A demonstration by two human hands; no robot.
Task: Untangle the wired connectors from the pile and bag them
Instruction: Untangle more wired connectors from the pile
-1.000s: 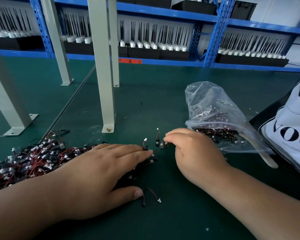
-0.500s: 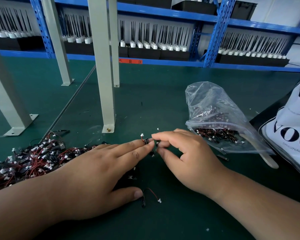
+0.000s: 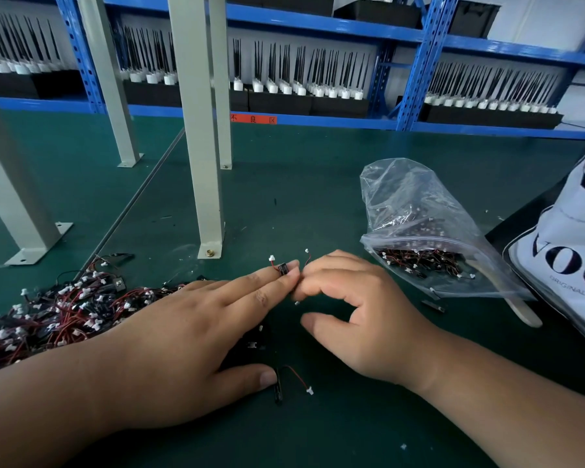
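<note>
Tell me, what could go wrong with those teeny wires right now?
The left hand touches a small connector with straight fingers while the right hand pinches a wire beside it; a hard tug might snap the thin wire.
The bag lies on its side, its mouth looks open, and a black piece lies outside it, so more might spill.
The loose connector by the left thumb could get swept away.

The right hand (image 3: 362,315) has moved to the left hand's (image 3: 196,336) fingertips, where a connector (image 3: 282,267) now sits lifted.
</note>
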